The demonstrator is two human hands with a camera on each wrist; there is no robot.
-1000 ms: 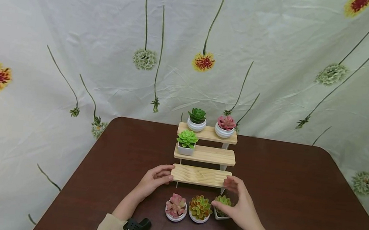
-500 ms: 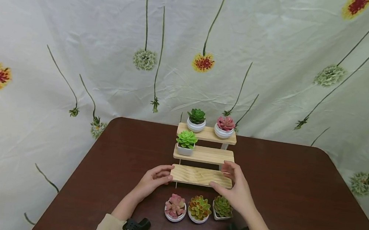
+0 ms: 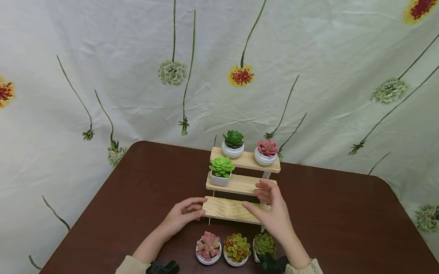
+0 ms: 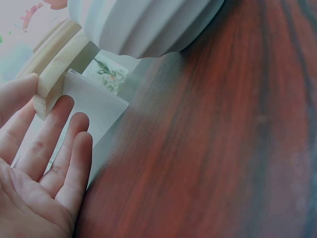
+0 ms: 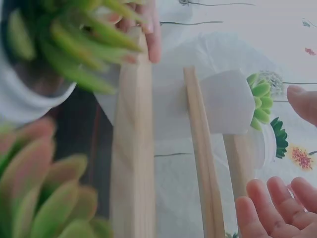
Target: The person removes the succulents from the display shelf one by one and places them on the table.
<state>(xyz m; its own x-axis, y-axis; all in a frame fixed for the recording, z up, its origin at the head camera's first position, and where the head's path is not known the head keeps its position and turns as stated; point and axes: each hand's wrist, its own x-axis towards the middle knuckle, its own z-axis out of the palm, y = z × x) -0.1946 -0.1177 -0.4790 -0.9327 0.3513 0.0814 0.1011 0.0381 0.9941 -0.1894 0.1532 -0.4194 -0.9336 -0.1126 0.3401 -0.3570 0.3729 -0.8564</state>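
A three-step wooden stand (image 3: 228, 209) stands mid-table. My left hand (image 3: 182, 214) holds the left end of its lowest step, thumb at the front corner. In the left wrist view, the thumb (image 4: 20, 96) touches the step's wooden end, the other fingers by a white side panel (image 4: 94, 111). My right hand (image 3: 275, 213) hovers over the stand's right side, thumb and fingers spread, holding nothing. A light green succulent (image 3: 221, 168) in a square white pot sits at the middle step's left. On the top step are a dark green succulent (image 3: 233, 140) and a pink one (image 3: 267, 149).
In front of the stand, a pale pink succulent (image 3: 208, 245), an orange-green one (image 3: 237, 247) and a green one (image 3: 264, 245) form a row on the dark table (image 3: 337, 236). The right wrist's black camera (image 3: 274, 264) partly covers the green one. A flower-print cloth (image 3: 134, 36) hangs behind.
My right hand has moved up and away from the front green succulent, past the lowest step to the middle step's right side. My left hand stays at the lowest step.
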